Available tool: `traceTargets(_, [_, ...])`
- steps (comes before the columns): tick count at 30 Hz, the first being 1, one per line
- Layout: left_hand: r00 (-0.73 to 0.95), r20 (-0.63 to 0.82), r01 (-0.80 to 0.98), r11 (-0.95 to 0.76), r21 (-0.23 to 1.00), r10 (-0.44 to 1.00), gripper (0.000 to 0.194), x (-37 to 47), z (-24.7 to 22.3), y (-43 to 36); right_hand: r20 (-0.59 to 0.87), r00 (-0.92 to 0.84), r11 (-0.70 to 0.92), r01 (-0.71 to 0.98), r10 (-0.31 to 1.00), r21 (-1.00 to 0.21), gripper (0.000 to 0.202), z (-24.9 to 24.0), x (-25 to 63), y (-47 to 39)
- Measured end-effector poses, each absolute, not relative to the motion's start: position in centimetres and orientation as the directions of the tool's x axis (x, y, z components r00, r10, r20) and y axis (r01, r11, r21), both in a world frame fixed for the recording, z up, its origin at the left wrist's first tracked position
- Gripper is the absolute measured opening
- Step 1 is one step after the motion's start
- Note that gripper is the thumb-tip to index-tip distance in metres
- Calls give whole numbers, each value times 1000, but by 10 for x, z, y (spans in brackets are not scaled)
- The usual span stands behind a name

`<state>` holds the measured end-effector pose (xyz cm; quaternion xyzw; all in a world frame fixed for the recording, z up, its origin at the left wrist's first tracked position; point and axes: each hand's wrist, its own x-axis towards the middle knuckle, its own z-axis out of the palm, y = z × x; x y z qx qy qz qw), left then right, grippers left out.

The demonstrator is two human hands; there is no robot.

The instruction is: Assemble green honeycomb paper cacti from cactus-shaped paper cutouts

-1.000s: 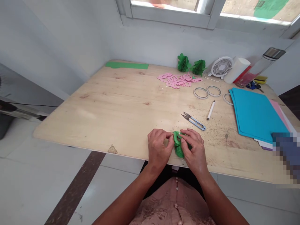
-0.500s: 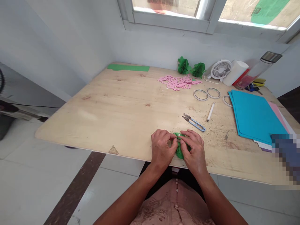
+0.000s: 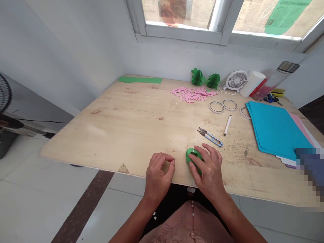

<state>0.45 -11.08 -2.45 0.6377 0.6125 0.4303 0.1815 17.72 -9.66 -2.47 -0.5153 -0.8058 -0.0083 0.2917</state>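
On the table's near edge lies a green folded paper piece with a small white patch near its top. My right hand presses it from the right, thumb and fingertips on the paper, covering part of it. To the left, apart from the paper, my left hand is closed in a pinch, thumb tip against forefinger. Whatever is between those tips, if anything, is too small to name. Just beyond my right hand rest blue-handled thread snips, blades spread.
A white pen, tape rolls and blue paper sheets lie rightward. Pink paper cutouts, green paper shapes, a small fan and a bottle are along the back. A green strip lies back left.
My left hand has let go of the green paper and moved left, still pinched. My right hand stays on the paper, its fingers a little more spread. The view has tilted slightly up.
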Motion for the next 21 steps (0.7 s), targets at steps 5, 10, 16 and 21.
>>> traceTargets(5, [-88,367,642,-229,732,926,10,5,-26,-112,421,-408,508,847,810,-157,23,-26,178,-101])
traceTargets(10, [4,358,624,-282,729,934,11,3,-23,-122,390,-457,531,841,800,-104,27,-26,178,-105])
traceTargets(16, [216,317,609,-382,695,923,13,-19,-15,-169,440,-370,491,848,818,-200,37,-23,184,-105])
traceTargets(21, [60,370,741,-290,606,927,8,-59,-23,-195,430,-359,487,841,829,-236,31,-23,184,-100])
